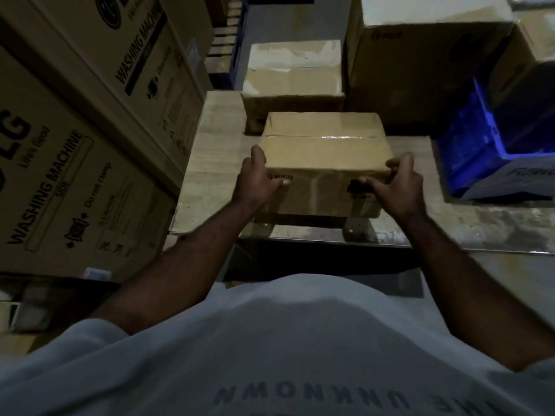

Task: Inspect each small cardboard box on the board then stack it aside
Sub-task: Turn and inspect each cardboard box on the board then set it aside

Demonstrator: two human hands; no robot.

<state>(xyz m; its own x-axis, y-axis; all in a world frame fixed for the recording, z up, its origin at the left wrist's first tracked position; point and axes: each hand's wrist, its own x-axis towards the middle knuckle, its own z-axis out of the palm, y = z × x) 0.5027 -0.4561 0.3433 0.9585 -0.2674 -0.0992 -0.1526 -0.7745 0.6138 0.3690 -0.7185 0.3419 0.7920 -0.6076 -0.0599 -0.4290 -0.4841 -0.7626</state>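
Fingers point(277, 184) curled onto front face of box point(324, 145), thumbs laid on top edge. Box gripped at both near corners by left hand point(255, 181) and right hand point(393, 187), at near edge of board point(204, 181). Step judged: inspection. Next: box to be turned, then stacked aside; firm two-handed hold needed.

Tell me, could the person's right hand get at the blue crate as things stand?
Probably yes, once it lets go. The right hand now grips the taped cardboard box, but the blue crate stands just to its right, with only bare board between them.
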